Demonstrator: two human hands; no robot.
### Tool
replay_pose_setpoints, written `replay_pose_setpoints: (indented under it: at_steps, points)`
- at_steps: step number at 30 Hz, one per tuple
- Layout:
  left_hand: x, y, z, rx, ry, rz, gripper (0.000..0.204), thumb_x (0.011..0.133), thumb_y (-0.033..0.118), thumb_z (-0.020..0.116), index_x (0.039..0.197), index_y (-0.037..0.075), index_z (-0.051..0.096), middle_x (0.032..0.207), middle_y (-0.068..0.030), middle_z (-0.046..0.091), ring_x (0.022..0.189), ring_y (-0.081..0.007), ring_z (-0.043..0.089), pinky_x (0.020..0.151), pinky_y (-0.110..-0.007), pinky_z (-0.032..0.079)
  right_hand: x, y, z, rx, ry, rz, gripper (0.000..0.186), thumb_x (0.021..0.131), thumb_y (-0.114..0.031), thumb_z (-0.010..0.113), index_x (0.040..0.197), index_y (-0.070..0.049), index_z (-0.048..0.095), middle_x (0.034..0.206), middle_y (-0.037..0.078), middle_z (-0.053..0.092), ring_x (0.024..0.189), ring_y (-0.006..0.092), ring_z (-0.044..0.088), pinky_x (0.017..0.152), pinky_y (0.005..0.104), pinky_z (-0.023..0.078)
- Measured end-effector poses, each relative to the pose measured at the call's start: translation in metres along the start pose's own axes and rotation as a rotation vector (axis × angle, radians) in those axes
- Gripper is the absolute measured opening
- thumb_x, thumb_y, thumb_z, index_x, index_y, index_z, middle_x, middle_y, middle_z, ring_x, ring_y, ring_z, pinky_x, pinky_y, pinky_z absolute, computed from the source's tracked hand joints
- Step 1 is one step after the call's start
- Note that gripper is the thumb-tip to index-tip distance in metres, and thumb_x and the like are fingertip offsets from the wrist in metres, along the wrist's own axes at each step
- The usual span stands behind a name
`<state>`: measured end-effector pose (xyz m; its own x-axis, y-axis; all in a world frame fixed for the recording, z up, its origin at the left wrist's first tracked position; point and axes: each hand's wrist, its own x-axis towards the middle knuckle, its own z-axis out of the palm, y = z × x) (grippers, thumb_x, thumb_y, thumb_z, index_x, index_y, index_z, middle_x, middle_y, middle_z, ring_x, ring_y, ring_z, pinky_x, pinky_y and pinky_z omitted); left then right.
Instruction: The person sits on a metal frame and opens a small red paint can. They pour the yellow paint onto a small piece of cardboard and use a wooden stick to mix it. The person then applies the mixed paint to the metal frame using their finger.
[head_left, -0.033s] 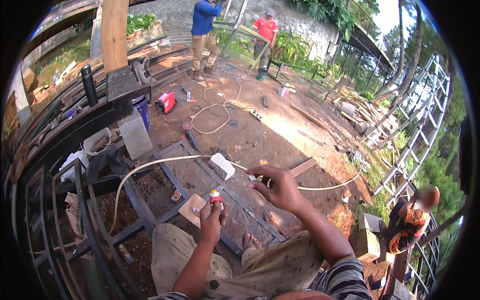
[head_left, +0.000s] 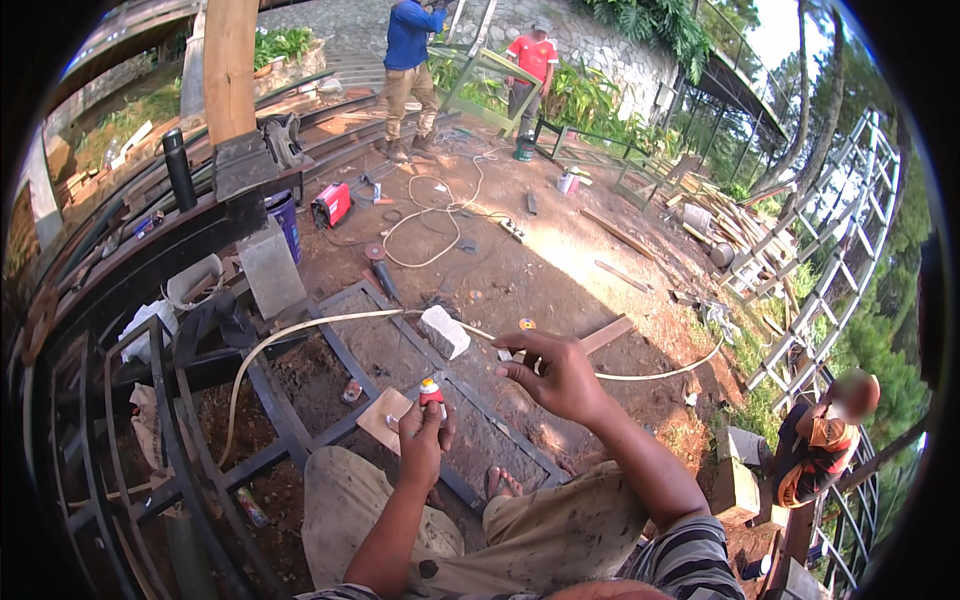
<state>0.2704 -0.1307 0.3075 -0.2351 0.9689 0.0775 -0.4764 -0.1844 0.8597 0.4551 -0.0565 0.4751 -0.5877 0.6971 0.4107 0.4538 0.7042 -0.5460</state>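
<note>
My left hand (head_left: 422,446) grips a small red-and-white bottle (head_left: 431,394) with a yellow tip, held upright above my knees. To its right and slightly higher, my right hand (head_left: 550,372) is raised with thumb and forefinger pinched on a small white piece (head_left: 504,355), too small to name. The two hands are apart. Just beyond them lies a rough white block (head_left: 443,333) by the dark metal frame (head_left: 345,425). A flat piece of tan board (head_left: 384,420) rests beside my left hand.
An angle grinder (head_left: 383,276) lies beyond the frame. A pale hose (head_left: 330,318) crosses the ground. Further off are a red machine (head_left: 331,205), cables and a power strip (head_left: 511,229). Two people stand at the back; another person (head_left: 820,440) sits at the right near a metal lattice (head_left: 835,250).
</note>
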Motion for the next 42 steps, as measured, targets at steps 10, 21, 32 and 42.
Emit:
replay_pose_setpoints:
  at_steps: [10,21,32,42]
  points:
    - [-0.002,0.005,0.001,0.034,0.002,0.041,0.036,0.110,0.039,0.051,0.099,0.006,0.057,0.069,0.0010,0.052,0.052,-0.0058,0.040,0.049,-0.022,0.031,-0.002,0.004,0.002,-0.006,0.001,-0.004,0.033,0.088,-0.024,0.081,0.114,-0.005,0.074,0.100,0.014,0.076,0.067,0.0236,0.070,0.063,0.0382,0.054]
    - [0.000,0.005,0.006,0.039,-0.029,0.015,0.036,0.109,0.039,0.052,0.122,0.006,0.056,0.079,-0.0018,0.061,0.062,-0.0084,0.054,0.055,-0.022,0.041,-0.002,0.007,0.002,-0.020,-0.015,-0.020,0.035,0.089,-0.026,0.081,0.116,-0.005,0.073,0.097,0.015,0.074,0.068,0.0232,0.069,0.063,0.0374,0.054]
    - [0.002,-0.003,-0.002,-0.045,-0.005,-0.029,0.049,0.110,0.050,0.043,0.127,0.006,0.054,0.083,-0.0020,0.062,0.068,-0.0084,0.056,0.058,-0.023,0.044,0.001,0.010,0.005,-0.003,0.013,-0.127,0.035,0.089,-0.023,0.080,0.118,-0.005,0.072,0.093,0.013,0.073,0.070,0.0225,0.067,0.063,0.0362,0.053]
    - [0.001,-0.004,0.003,0.053,-0.027,0.046,0.036,0.111,0.038,0.046,0.118,0.004,0.057,0.096,-0.0091,0.070,0.087,-0.0170,0.070,0.068,-0.028,0.058,-0.003,0.006,0.006,-0.039,-0.016,-0.065,0.035,0.089,-0.024,0.081,0.118,-0.006,0.072,0.089,0.013,0.071,0.066,0.0207,0.064,0.062,0.0362,0.051]
